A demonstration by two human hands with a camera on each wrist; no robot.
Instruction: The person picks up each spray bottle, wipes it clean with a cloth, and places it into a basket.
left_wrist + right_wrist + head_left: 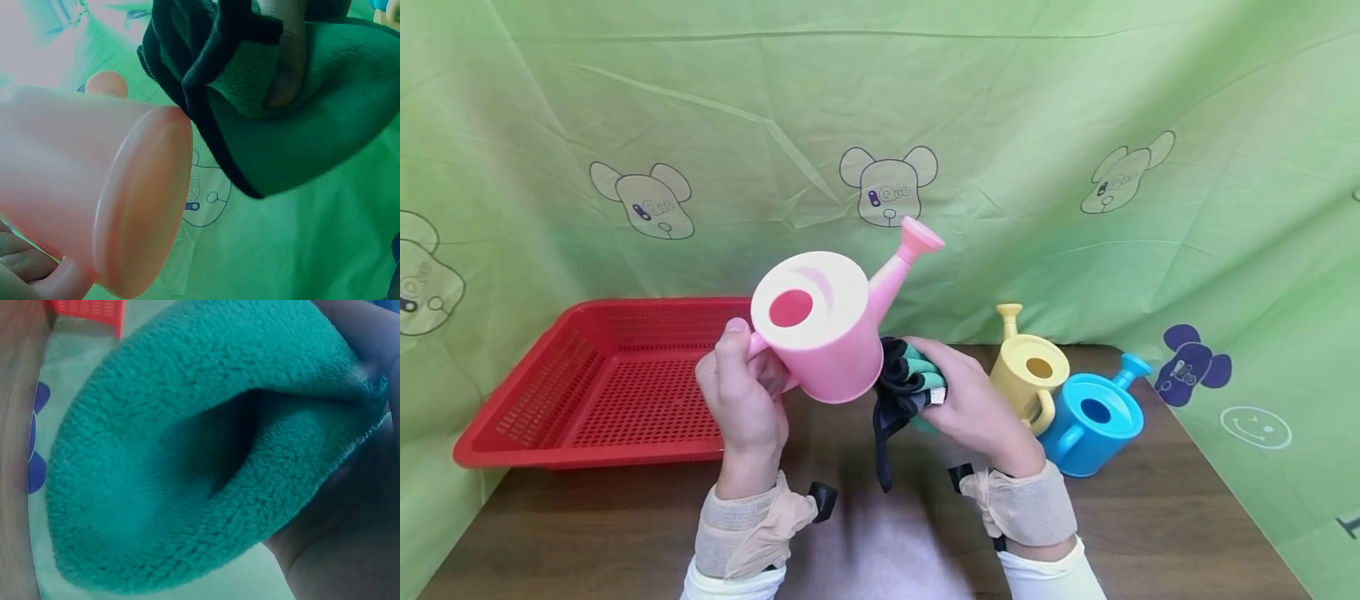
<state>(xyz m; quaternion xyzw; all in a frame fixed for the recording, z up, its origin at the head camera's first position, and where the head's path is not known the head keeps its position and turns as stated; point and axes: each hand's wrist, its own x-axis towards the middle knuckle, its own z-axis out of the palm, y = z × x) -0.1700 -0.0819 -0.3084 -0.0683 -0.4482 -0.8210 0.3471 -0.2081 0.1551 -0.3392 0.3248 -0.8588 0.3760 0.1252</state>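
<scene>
My left hand (745, 392) grips the handle of a pink watering can (835, 358), holding it up over the table with its spout pointing to the right and away. In the left wrist view the can's base (147, 206) is turned toward the camera. My right hand (977, 400) grips a bunched green cloth with black edging (917, 367), right beside the can's lower side. Soft, fuzzy pile and a deep fold show on the cloth (156, 487) in the right wrist view. A small white tag hangs at its edge.
A red plastic basket (602, 454) with a perforated floor stands at the left. To the right, a yellow watering can (1011, 371) and a blue watering can (1093, 437) stand close together on the wooden table (1150, 533). A green curtain (1000, 100) hangs behind.
</scene>
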